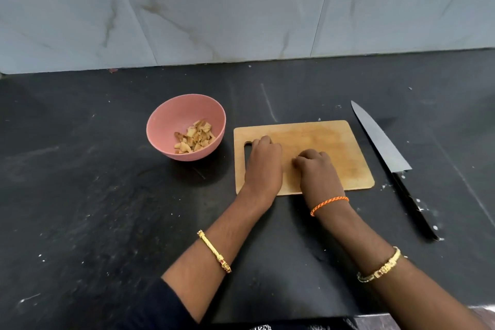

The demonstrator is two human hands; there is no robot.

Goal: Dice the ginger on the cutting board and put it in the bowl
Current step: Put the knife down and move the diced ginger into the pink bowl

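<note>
From the head view, diced ginger (194, 136) is seen piled in the pink bowl (160, 126), at nine o'clock from the cutting board (334, 142). The left hand (263, 161) and right hand (316, 169) are curled on the board; whether either grip pinches leftover bits cannot be told. The pieces are judged light, dry and firm, best gathered by fingertip pinches. The knife (385, 147) lies at three o'clock on the tabletop (80, 195).

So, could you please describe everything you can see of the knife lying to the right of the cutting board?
The knife is a long chef's knife with a grey, pointed blade and a slim black handle. It lies flat on the dark countertop, just right of the wooden cutting board without touching it, tip pointing away from the person and handle towards them. White specks dot the handle and the counter nearby. Neither hand touches it.
</note>
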